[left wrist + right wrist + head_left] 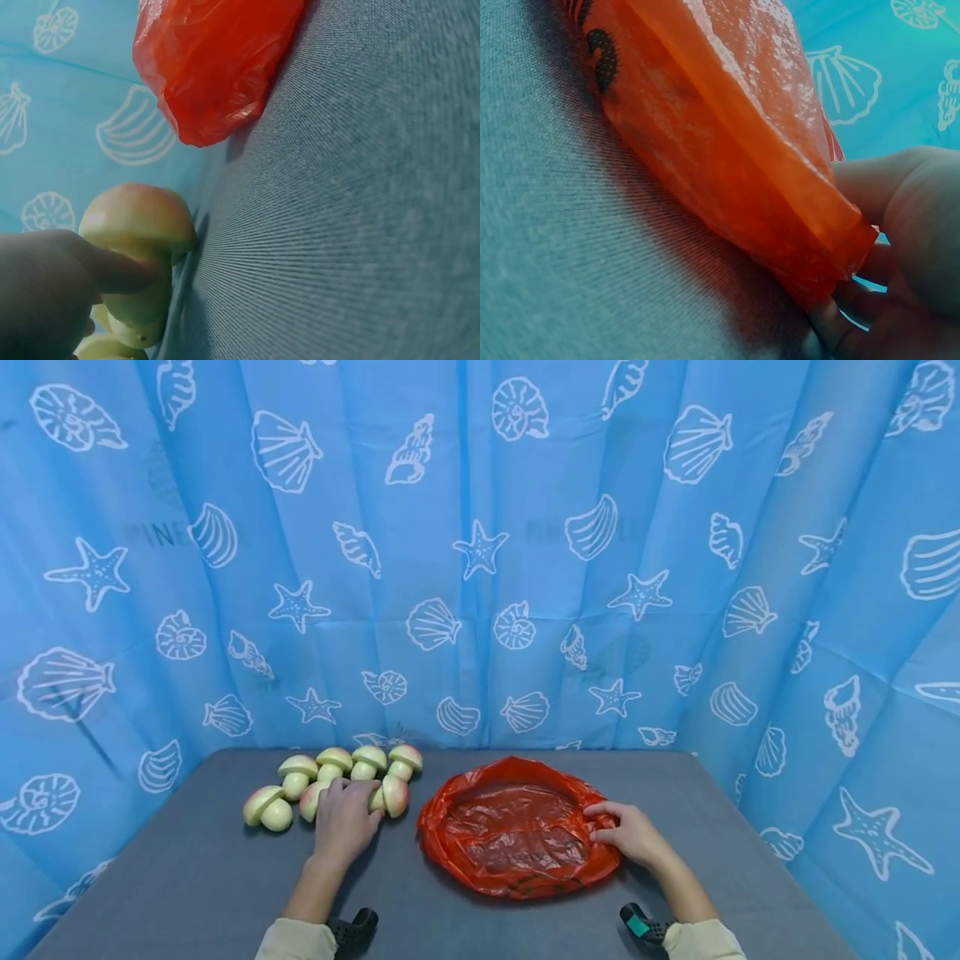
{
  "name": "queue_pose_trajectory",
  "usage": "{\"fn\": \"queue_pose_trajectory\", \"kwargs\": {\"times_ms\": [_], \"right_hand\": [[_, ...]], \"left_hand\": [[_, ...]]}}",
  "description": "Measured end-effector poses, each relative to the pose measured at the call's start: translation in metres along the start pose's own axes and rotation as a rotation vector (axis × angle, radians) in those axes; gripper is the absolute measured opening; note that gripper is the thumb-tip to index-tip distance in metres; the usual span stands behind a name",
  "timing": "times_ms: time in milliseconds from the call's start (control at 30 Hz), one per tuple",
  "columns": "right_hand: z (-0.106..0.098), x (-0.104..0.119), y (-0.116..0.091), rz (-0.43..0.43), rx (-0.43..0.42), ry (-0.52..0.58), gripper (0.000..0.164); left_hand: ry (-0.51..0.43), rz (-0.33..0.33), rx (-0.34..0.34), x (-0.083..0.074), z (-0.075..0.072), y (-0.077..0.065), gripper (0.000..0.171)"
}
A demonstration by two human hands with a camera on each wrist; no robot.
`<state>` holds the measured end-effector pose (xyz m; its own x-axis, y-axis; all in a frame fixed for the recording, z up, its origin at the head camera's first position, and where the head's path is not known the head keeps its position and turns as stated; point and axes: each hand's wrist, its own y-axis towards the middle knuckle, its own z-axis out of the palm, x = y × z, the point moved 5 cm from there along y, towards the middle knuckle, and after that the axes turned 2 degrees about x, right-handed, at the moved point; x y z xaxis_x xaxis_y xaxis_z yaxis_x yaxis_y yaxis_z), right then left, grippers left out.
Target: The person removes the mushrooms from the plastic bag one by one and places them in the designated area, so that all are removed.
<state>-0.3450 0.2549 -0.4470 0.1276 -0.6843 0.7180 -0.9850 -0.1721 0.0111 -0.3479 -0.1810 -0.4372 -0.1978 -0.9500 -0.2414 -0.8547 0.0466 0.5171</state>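
Note:
My left hand [347, 818] reaches over the near row of pale green toy mushrooms with pink-tinged caps. Its thumb [124, 271] lies across the stem of one toy mushroom [139, 217], which the hand grips at the right end of that row. The fingers' far side is hidden behind the hand in the left wrist view. A red plastic bag [517, 885] lies on the table with its mouth spread wide and facing up. At the bag's right rim my right hand [633, 835] holds the thin plastic between thumb and fingers.
More toy mushrooms stand in a back row, among them one [405, 760] at its right end, and another mushroom [270, 807] lies at the near left. A grey cloth covers the table [480, 931]. Behind it hangs a blue curtain [480, 610] with white shells.

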Motion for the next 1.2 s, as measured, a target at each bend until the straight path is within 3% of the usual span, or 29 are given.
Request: {"fn": "queue_pose_trajectory", "kwargs": {"times_ms": [367, 600, 733, 967, 1067, 1200], "right_hand": [[0.002, 0.000, 0.000, 0.015, 0.009, 0.014, 0.031], [0.004, -0.001, 0.001, 0.015, 0.012, 0.041, 0.031], [0.003, -0.001, 0.002, 0.000, 0.020, 0.091, 0.031], [-0.016, 0.000, -0.005, -0.024, 0.054, 0.187, 0.036], [-0.032, -0.002, -0.012, -0.014, 0.038, 0.223, 0.041], [-0.056, -0.011, -0.022, -0.004, -0.018, 0.174, 0.049]], "left_hand": [[0.022, -0.001, -0.048, 0.000, -0.006, -0.002, 0.039], [-0.040, -0.014, -0.083, 0.004, -0.017, -0.002, 0.045], [-0.095, -0.073, -0.113, 0.008, -0.033, 0.001, 0.038], [-0.217, -0.148, -0.270, 0.016, -0.080, 0.001, 0.031], [-0.217, -0.121, -0.313, 0.025, -0.093, -0.002, 0.028], [-0.182, -0.011, -0.404, 0.043, -0.105, -0.005, 0.023]]}}
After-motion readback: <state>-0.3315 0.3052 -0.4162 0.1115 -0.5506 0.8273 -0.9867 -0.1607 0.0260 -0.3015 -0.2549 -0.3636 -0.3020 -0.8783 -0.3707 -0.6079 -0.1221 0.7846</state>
